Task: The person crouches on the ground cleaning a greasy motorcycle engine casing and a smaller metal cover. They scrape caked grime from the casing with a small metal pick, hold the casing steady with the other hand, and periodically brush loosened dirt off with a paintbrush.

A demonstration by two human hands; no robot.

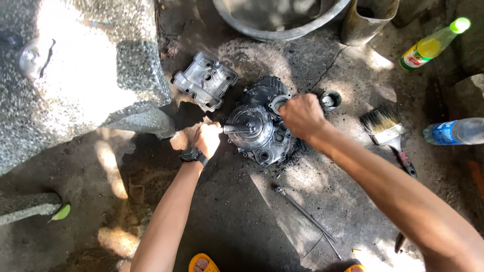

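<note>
A: Dark engine case [259, 128], flat on the oily concrete floor [237, 216], mid-frame. Stub shaft [233, 129] sticking out leftward.

B: Left hand [206, 138]?

A: Curled closed at the end of that shaft, apparently gripping it. Black watch [193, 155] on the wrist.

B: Right hand [301, 115]?

A: Closed in a fist over the case's upper right edge, beside a round opening [278, 105]. Anything inside the fist: cannot tell.

B: Around the case?

A: Grey valve cover [205, 80] just up-left, against a speckled stone block [75, 75]. Small round cup [330, 99] just right of the fist. Paintbrush [385, 128] further right, then a clear bottle [456, 132] lying down. Green-capped bottle [434, 44] at upper right. Metal basin [280, 17] at the top. Thin rod [305, 214] on the floor below the case. Orange sandal [202, 263] at the bottom edge.
</note>
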